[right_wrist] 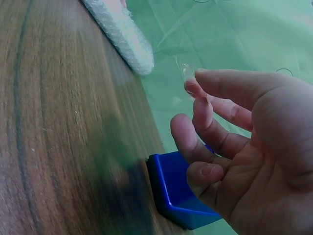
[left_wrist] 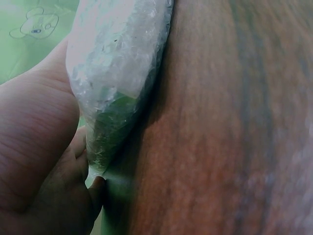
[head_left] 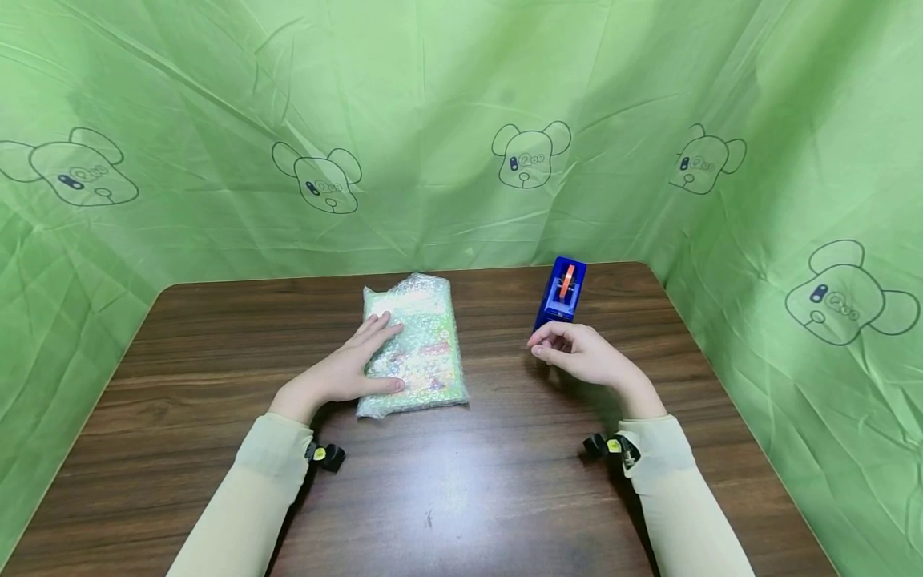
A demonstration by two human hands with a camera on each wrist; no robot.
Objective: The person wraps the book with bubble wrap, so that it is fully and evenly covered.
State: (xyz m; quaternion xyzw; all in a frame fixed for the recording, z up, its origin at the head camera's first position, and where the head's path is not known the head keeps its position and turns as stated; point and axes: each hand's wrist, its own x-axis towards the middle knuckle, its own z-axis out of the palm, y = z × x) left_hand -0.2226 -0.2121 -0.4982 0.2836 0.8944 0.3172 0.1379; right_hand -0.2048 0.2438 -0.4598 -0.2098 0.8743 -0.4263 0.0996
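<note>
A flat package in bubble wrap (head_left: 425, 344) lies on the table, with coloured print showing through. My left hand (head_left: 346, 365) rests on its left side, fingers spread across the top and thumb near the lower part. In the left wrist view the package's wrapped edge (left_wrist: 117, 63) is beside the palm. My right hand (head_left: 584, 353) is above the table, just in front of a blue tape dispenser (head_left: 560, 296) with an orange wheel. Between thumb and index finger it pinches a small piece of clear tape (right_wrist: 187, 71), visible in the right wrist view.
The brown wooden table (head_left: 461, 497) ends at a back edge close behind the package and dispenser. A green curtain (head_left: 433, 96) with bear-head drawings surrounds the table at the back and sides. Each wrist wears a small black camera.
</note>
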